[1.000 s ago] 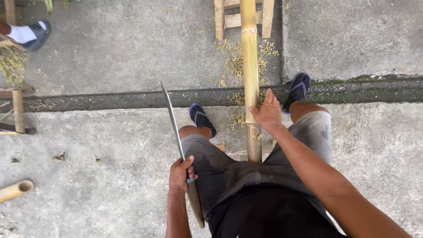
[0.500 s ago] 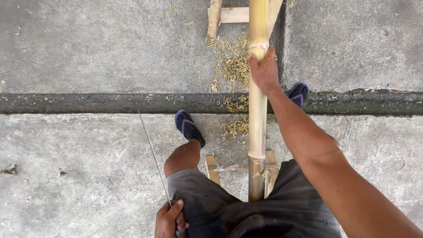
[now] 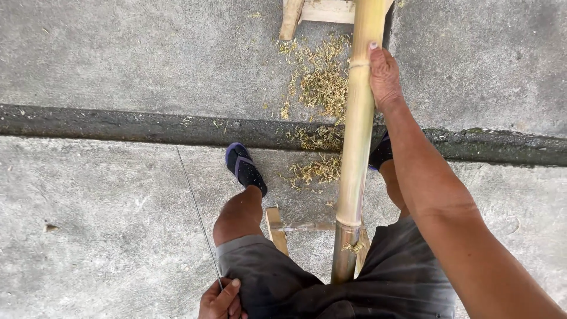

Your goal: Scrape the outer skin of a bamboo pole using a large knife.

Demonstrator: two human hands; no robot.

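A grey concrete floor point(image 3: 106, 71), crossed by a dark mossy seam, fills the view from above. A long, pale yellow bamboo pole point(image 3: 357, 147) runs up the middle, resting on low wooden trestles point(image 3: 277, 227) between the person's legs. The right hand point(image 3: 384, 77) lies along the pole's far stretch, fingers wrapped on it. The left hand point(image 3: 221, 298), fingers closed, grips a long thin steel blade point(image 3: 198, 215) held aside, off the pole. Scattered yellow shavings point(image 3: 322, 88) suggest scraping is partly done; how much remains is unclear.
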